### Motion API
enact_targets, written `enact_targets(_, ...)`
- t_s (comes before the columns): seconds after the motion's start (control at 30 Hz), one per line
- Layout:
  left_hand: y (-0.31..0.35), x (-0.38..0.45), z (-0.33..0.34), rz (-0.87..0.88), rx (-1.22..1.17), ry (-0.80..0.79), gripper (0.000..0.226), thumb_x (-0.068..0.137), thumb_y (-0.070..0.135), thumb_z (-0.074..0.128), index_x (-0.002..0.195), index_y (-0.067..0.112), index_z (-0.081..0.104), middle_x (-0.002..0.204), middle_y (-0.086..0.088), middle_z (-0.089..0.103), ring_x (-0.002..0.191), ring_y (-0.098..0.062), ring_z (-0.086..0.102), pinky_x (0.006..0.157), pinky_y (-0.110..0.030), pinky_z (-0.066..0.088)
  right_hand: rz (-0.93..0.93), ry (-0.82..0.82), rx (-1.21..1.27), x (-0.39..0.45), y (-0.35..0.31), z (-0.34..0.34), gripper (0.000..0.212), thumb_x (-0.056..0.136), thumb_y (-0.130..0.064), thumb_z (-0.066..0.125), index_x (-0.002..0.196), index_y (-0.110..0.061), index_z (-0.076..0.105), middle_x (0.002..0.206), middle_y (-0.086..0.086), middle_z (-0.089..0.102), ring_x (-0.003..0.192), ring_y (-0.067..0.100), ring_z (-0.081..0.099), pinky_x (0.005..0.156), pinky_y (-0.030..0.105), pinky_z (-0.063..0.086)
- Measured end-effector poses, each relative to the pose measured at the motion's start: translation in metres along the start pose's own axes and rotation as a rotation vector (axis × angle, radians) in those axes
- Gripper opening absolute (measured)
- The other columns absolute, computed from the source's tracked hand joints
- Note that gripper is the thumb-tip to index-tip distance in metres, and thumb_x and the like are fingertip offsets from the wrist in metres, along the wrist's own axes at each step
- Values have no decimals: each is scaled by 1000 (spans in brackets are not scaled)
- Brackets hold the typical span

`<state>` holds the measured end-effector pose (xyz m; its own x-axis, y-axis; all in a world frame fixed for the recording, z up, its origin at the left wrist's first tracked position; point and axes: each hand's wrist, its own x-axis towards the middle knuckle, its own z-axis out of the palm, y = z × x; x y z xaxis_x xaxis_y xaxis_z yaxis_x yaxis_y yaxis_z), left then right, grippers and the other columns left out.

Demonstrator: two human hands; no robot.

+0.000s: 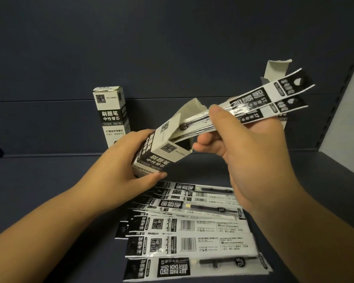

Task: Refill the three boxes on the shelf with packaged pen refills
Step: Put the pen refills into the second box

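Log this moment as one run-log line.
left hand: holds tilted open box | right hand: feeding refill packets into box | loose packets: on shelf | upright box: behind

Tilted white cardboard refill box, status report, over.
Left hand grips tilted white cardboard box. Right hand feeding two black-and-white refill packets into its open top. Nothing blocking.

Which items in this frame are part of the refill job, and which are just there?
Part of the job:
- tilted box in left hand
- refill packs in right hand
- loose packs on shelf
- upright box
- open box behind

Just there:
- nothing visible
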<state>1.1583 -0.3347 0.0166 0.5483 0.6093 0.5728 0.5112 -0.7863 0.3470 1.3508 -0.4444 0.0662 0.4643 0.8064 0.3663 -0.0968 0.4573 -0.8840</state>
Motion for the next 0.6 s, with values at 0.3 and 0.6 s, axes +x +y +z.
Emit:
enact_targets(0.3,1,-1,1,6,61,-34,82,71,53,74,144,39,40,125,25,52,117,5,50,96,-22,45,141,-146,-36,4,0,4,19,101,-27,58,96,-10,63,81,6,79,65,20,75,64,36,64)
enact_targets(0.6,4,-1,1,5,45,-28,79,71,53,74,142,41,41,122,28,52,117,8,50,96,-22,47,34,-278,-573,7,10,-5,25,93,-45,65,100,-23,75,87,-14,78,80,-6,72,57,6,50)
